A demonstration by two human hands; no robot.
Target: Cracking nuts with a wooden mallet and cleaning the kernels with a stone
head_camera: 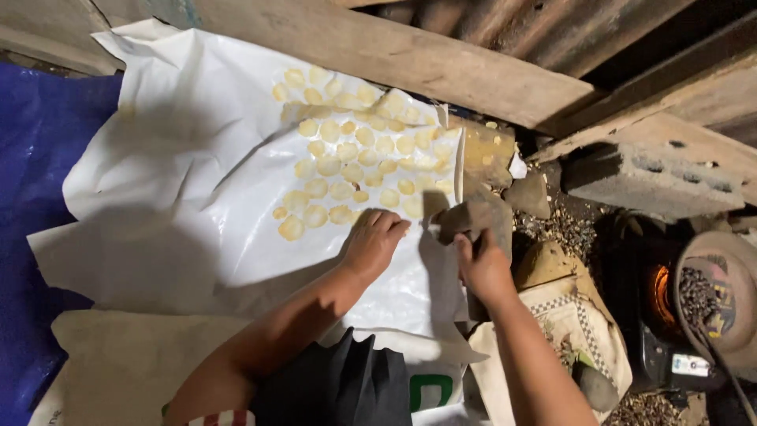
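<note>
Rough timber planks (pixel 410 55) and corrugated metal (pixel 552 28) close off the scene at twelve o'clock, with a grey concrete block (pixel 650 177) at two o'clock. Below them a large white sheet (pixel 181 197), glossy and creased, lies spread over a blue tarp (pixel 35 173) that shows along the nine o'clock edge. On the sheet sit many small pale-yellow discs (pixel 355 150), round, flattish and slightly translucent, laid close together in loose rows toward its one o'clock corner.

At the centre, the left hand (pixel 372 241) rests palm down on the sheet, fingers loosely together, its fingertips just beside the lowest row of discs; it grips nothing. Just at its three o'clock, the right hand (pixel 482 264) is closed around a rough, brownish stone (pixel 473 217), lumpy and matte, which stands at the sheet's right edge.

A pale woven sack (pixel 126 363) lies at seven o'clock, partly under the sheet. A patterned cloth (pixel 576 315) with a chequered band is bunched at four o'clock over gravel (pixel 564 229). Farther at three o'clock, a dark stove (pixel 658 292) glows orange inside, with a round pan (pixel 717 296) of dark granules beside the glow.
</note>
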